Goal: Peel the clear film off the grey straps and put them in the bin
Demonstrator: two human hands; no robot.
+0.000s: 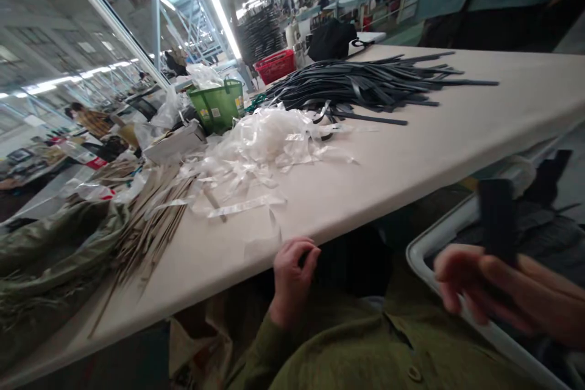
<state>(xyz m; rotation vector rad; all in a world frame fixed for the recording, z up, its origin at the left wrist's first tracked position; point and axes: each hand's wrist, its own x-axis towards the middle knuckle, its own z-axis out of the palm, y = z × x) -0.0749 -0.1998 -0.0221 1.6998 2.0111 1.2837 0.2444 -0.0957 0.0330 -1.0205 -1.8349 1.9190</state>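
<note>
My left hand (pixel 292 271) rests at the near edge of the pale table (pixel 434 146), fingers curled against the edge; nothing shows in it. My right hand (pixel 475 283) is off the table to the right, blurred by motion, over a grey bin (pixel 423 250). A dark strap piece (pixel 498 219) stands up from its fingers. A green sleeve covers my left arm.
A pile of black straps (pixel 365 82) lies at the far middle of the table. Crumpled clear plastic wrappers (pixel 269 137) sit in the centre, tan strips (pixel 150 219) and a green cloth (pixel 46 262) at the left. A green basket (pixel 219 106) and a red basket (pixel 275 65) stand behind.
</note>
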